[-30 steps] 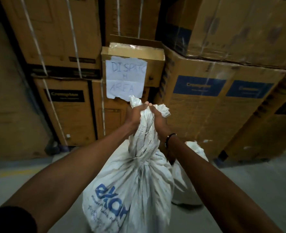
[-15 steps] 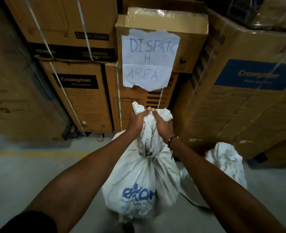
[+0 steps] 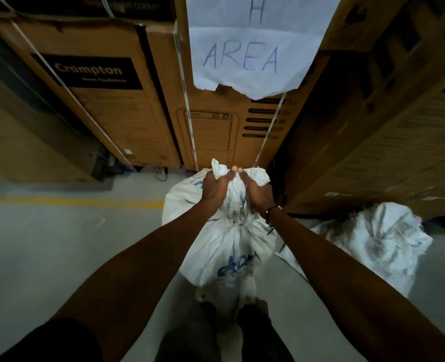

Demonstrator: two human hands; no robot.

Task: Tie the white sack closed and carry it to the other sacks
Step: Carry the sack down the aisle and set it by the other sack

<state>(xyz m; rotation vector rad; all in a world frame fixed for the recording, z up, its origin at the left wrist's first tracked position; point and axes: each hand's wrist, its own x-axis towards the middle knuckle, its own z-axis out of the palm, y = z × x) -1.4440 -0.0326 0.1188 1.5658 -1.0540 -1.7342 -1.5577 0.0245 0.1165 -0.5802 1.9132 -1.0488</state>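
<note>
The white sack (image 3: 225, 249) with blue lettering hangs in front of me, its neck bunched and cinched. My left hand (image 3: 214, 188) grips the bunched neck on the left side. My right hand (image 3: 258, 193), with a dark wristband, grips the neck on the right. Loose cloth ends stick up above both fists. A second white sack (image 3: 179, 199) stands just behind it against the boxes. A third crumpled white sack (image 3: 373, 244) lies on the floor to the right.
Tall cardboard boxes (image 3: 117, 105) form a wall close ahead and on the right. A paper sign reading "AREA" (image 3: 242, 58) hangs on them. The grey floor (image 3: 59, 244) has a yellow line (image 3: 72, 202) at left. My legs (image 3: 252, 333) show below the sack.
I have stepped closer to the boxes and the sign. The held sack now hangs lower, next to the sacks on the floor. Both hands keep their grip.
</note>
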